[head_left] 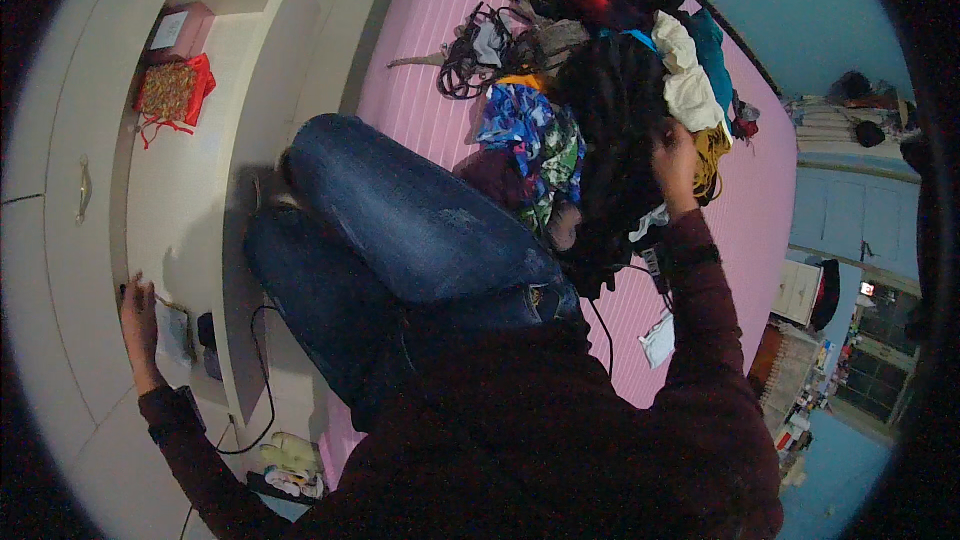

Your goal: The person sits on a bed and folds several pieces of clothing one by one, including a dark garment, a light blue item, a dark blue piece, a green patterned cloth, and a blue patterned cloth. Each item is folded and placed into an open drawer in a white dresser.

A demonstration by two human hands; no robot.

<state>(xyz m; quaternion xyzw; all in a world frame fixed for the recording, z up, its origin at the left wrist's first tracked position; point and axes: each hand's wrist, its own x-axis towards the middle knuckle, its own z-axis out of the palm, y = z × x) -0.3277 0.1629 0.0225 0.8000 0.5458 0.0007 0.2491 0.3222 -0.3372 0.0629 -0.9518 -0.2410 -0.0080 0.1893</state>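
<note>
On the left, my left hand (140, 320) is over the inner edge of a pulled-out cream drawer (255, 90), its fingers apart and holding nothing I can see. A flat pale packet (175, 332) and a dark item (209, 340) lie in the drawer beside that hand. My right hand (675, 165) is at the right side of a long black garment (605, 130) on the bed, with its fingers curled against the cloth; the fingertips are partly hidden. Around it lie a mustard stringy cloth (711, 160), a cream cloth (688, 75) and a blue floral cloth (525, 125).
The heap covers part of the pink striped bed (420, 40), with tangled dark straps (470, 65) at its left. Farther back in the drawer are a red drawstring pouch (178, 92) and a pink box (182, 32). A black cable (268, 380) hangs near the drawer's front.
</note>
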